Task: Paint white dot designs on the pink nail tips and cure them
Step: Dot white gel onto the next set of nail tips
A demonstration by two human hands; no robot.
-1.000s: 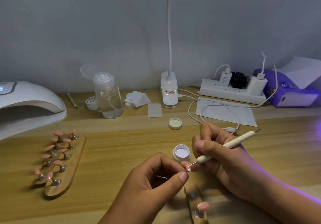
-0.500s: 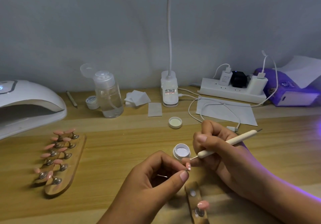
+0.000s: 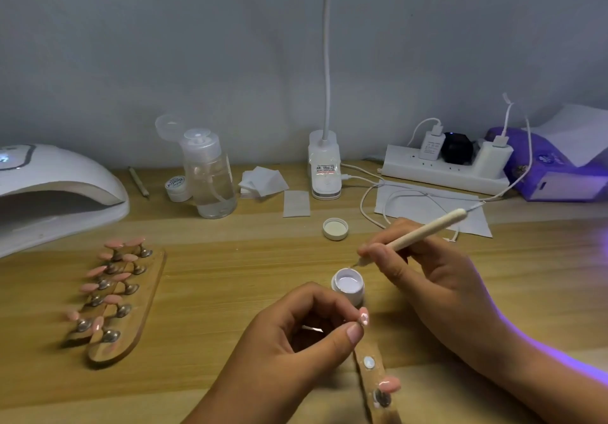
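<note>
Left hand [image 3: 296,335] is near centre, fingers curled, pinching one pink nail tip [image 3: 363,317] between thumb and fingertips. There are white marks on the tip, too small to read. Right hand [image 3: 427,279] grips the dotting tool [image 3: 427,229] pen-style. The tool is tilted, its back end pointing far-right. Its metal point sits just over the far-right rim of the open white gel jar [image 3: 348,284]; cannot tell whether it touches the gel. The jar stands on the bench [image 3: 230,279] just beyond the held tip, between the two hands. The jar lid [image 3: 335,228] lies farther back, inside facing up. At the near edge, a wooden strip [image 3: 373,354] carries one mounted tip [image 3: 390,384] and a bare metal disc. On the left, wooden holders [image 3: 141,312] carry rows of pink tips [image 3: 113,298], near the curing lamp [image 3: 56,190] at far left.
</note>
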